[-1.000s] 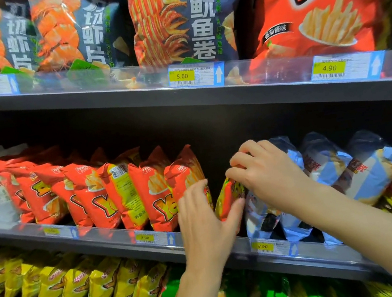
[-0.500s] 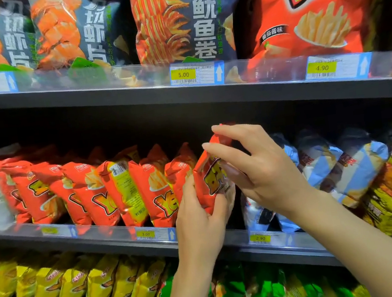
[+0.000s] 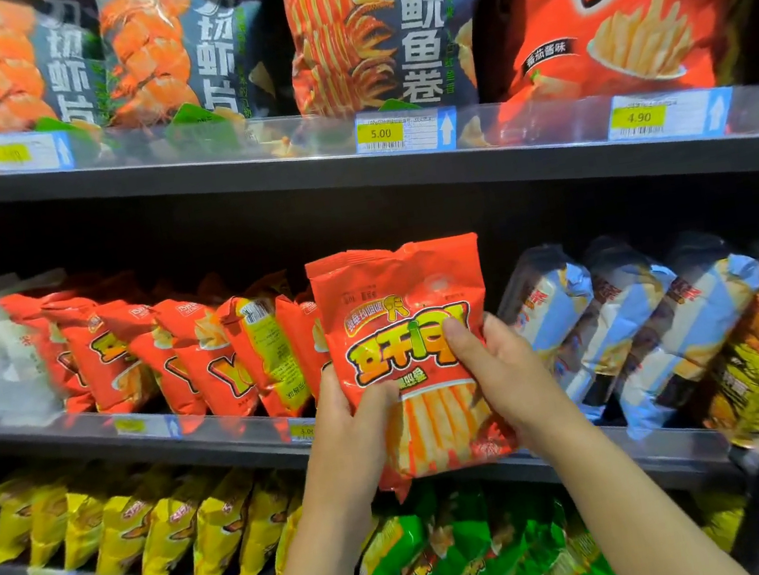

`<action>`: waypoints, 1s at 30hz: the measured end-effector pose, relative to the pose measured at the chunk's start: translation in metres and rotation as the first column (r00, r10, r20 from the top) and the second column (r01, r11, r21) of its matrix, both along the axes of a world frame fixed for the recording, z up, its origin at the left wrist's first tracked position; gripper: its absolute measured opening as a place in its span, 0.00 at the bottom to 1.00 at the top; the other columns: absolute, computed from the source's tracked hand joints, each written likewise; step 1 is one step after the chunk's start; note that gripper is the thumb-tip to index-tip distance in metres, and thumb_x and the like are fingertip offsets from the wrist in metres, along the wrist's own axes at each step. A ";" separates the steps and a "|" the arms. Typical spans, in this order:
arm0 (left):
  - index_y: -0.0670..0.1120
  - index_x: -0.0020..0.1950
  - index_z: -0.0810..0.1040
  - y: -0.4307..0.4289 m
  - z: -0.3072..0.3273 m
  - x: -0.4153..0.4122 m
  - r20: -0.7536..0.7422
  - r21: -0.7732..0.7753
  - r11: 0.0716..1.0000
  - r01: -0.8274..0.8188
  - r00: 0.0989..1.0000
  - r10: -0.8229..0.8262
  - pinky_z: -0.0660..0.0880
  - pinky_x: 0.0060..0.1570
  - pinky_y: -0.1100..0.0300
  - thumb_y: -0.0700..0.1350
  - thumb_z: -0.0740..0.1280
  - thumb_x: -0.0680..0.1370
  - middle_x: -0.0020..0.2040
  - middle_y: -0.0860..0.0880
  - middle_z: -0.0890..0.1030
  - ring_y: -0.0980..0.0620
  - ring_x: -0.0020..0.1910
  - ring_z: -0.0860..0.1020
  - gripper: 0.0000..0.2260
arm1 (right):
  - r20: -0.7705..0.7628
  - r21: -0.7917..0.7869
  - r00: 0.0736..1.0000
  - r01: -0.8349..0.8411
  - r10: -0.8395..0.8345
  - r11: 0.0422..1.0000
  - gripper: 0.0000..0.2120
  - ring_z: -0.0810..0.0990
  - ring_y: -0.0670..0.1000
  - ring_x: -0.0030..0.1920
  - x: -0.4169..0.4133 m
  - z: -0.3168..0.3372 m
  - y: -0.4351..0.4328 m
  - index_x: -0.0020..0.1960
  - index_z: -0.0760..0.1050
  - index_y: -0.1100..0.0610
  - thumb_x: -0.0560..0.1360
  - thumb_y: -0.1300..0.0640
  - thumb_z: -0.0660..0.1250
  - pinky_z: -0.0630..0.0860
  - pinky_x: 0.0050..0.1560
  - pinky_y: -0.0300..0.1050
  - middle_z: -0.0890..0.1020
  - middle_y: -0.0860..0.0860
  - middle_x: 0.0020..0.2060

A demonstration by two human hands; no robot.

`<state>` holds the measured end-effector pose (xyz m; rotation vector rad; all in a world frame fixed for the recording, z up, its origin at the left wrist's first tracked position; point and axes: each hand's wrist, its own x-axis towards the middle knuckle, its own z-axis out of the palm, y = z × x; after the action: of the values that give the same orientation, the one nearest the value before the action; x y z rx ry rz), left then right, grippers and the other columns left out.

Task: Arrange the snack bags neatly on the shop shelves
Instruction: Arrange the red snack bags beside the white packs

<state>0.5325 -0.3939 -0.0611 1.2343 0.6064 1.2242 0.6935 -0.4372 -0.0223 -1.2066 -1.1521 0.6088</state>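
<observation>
A red snack bag [image 3: 401,313] printed with yellow characters and pale sticks stands upright and face-on at the centre of the frame, in front of the middle shelf [image 3: 243,440]. The left hand [image 3: 347,444] grips its lower left edge and the right hand [image 3: 495,383] its right side. To its left, matching red bags [image 3: 190,355] lean in a row. At centre right, blue-and-white bags [image 3: 618,315] lie slanted. Yellow bags [image 3: 132,521] and green bags [image 3: 461,551] fill the shelf below, and large bags [image 3: 378,26] stand along the top.
</observation>
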 end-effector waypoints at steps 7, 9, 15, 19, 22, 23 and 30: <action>0.57 0.68 0.78 -0.003 -0.001 -0.022 0.076 -0.010 1.000 -0.018 0.997 0.018 0.82 0.59 0.38 0.58 0.71 0.77 0.60 0.50 0.87 0.47 0.58 0.86 0.20 | 0.049 0.030 0.997 0.049 -0.051 0.998 0.17 0.89 0.52 0.52 -0.026 -0.020 -0.005 0.60 0.80 0.51 0.76 0.43 0.76 0.83 0.58 0.61 0.89 0.49 0.52; 0.58 0.65 0.79 -0.002 -0.001 -0.027 0.076 -0.007 0.997 -0.076 0.994 0.077 0.83 0.57 0.39 0.58 0.71 0.77 0.57 0.51 0.88 0.48 0.55 0.87 0.17 | 0.050 0.012 0.998 0.048 -0.048 0.999 0.19 0.89 0.51 0.52 -0.034 -0.025 -0.006 0.60 0.80 0.50 0.75 0.41 0.77 0.84 0.58 0.61 0.89 0.49 0.52; 0.55 0.64 0.80 -0.004 -0.005 -0.037 0.022 0.010 0.994 -0.106 0.994 0.105 0.84 0.54 0.40 0.52 0.71 0.81 0.54 0.50 0.88 0.48 0.52 0.88 0.11 | -0.040 0.010 0.999 0.019 -0.018 1.000 0.24 0.89 0.53 0.51 -0.041 -0.022 -0.008 0.60 0.79 0.52 0.72 0.37 0.74 0.84 0.57 0.61 0.89 0.51 0.52; 0.53 0.63 0.80 -0.008 -0.010 -0.039 -0.045 0.022 0.998 -0.054 0.997 0.055 0.84 0.55 0.41 0.51 0.71 0.81 0.54 0.50 0.89 0.47 0.52 0.88 0.11 | -0.118 0.082 0.988 0.109 -0.099 0.991 0.20 0.89 0.54 0.51 -0.039 -0.003 -0.006 0.60 0.80 0.52 0.76 0.39 0.72 0.85 0.55 0.61 0.89 0.52 0.51; 0.54 0.63 0.80 -0.009 -0.014 -0.039 -0.066 -0.023 1.000 0.008 0.998 -0.010 0.84 0.55 0.42 0.51 0.71 0.81 0.53 0.49 0.89 0.47 0.52 0.88 0.11 | -0.102 0.112 0.981 0.176 -0.165 0.978 0.12 0.89 0.55 0.48 -0.036 0.004 -0.005 0.56 0.83 0.52 0.79 0.45 0.73 0.86 0.53 0.62 0.89 0.53 0.47; 0.53 0.63 0.80 -0.009 -0.014 -0.039 -0.066 -0.042 0.999 0.035 0.997 -0.037 0.84 0.55 0.42 0.50 0.71 0.81 0.53 0.48 0.89 0.46 0.52 0.88 0.11 | -0.091 0.110 0.981 0.178 -0.169 0.978 0.11 0.90 0.55 0.47 -0.036 0.004 -0.006 0.55 0.83 0.53 0.80 0.46 0.73 0.86 0.52 0.62 0.89 0.53 0.46; 0.52 0.66 0.79 0.005 0.018 -0.047 0.036 -0.003 0.999 0.032 0.999 -0.032 0.83 0.56 0.45 0.51 0.76 0.73 0.57 0.48 0.88 0.46 0.56 0.87 0.22 | -0.022 0.085 0.995 0.100 -0.098 0.991 0.07 0.90 0.52 0.45 -0.038 0.000 -0.015 0.55 0.83 0.54 0.81 0.52 0.72 0.86 0.45 0.48 0.89 0.52 0.45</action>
<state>0.4852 -0.3890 -0.0432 1.2118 0.5602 1.2157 0.6551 -0.4523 -0.0220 -1.1752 -1.0866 0.4892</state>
